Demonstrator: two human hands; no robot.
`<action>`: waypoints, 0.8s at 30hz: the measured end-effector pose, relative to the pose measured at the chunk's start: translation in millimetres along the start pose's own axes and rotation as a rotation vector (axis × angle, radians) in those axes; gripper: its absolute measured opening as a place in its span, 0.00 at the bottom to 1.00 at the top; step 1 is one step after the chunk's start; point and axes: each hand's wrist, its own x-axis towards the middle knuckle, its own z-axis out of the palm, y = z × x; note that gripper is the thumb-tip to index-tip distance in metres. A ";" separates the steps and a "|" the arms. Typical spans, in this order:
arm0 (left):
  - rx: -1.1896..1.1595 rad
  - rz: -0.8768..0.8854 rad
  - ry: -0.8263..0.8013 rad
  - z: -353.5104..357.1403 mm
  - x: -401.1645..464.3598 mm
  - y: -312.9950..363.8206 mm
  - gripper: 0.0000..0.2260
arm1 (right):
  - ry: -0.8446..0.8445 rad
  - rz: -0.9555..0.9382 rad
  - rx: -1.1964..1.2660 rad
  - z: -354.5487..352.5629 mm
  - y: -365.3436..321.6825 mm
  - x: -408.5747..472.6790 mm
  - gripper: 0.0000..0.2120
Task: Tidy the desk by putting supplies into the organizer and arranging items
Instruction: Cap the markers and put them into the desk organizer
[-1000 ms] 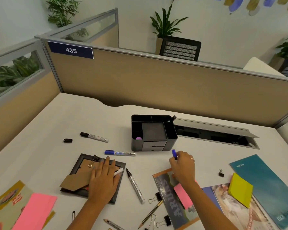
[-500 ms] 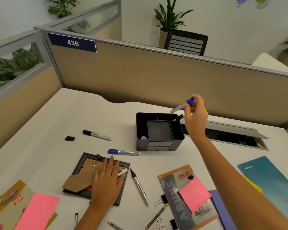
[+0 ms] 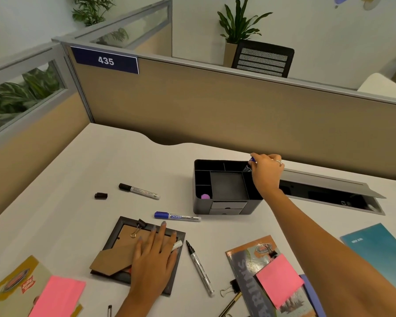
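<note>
Right grip (image 3: 266, 172) pinching blue-capped marker (image 3: 249, 165), now lowered upright into black organizer's (image 3: 217, 208) back-right slot from mid-air, left grip (image 3: 154, 255) flat on picture frame (image 3: 114, 236) as before

A single head-worn wide-angle view looks forward and down from above the near edge of the desk (image 3: 114, 170). The black organizer (image 3: 224, 191) sits near the frame's middle; the partition (image 3: 215, 106) rises behind the organizer, and both forearms enter from the bottom edge, in front of it.
</note>
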 end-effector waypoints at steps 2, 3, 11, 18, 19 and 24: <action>-0.020 0.039 0.033 0.9 0.2 -1.2 0.23 | -0.013 0.009 -0.068 1.3 1.6 -0.5 0.09; -0.028 0.059 0.058 2.0 0.4 -2.5 0.23 | -0.018 0.016 -0.085 1.5 2.7 -1.5 0.09; -0.117 -0.009 0.243 -23.0 1.5 3.8 0.24 | 0.209 0.116 0.355 -14.2 -9.2 -53.4 0.13; -1.310 -0.324 0.324 -86.5 9.2 31.1 0.02 | 0.106 0.249 0.873 -45.7 -45.7 -156.7 0.10; -1.439 -0.341 0.334 -93.6 8.9 33.5 0.04 | 0.006 0.288 0.955 -51.5 -52.6 -169.4 0.09; -1.612 -0.315 0.378 -106.6 4.6 40.8 0.12 | -0.535 0.400 1.260 -80.3 -86.9 -208.4 0.07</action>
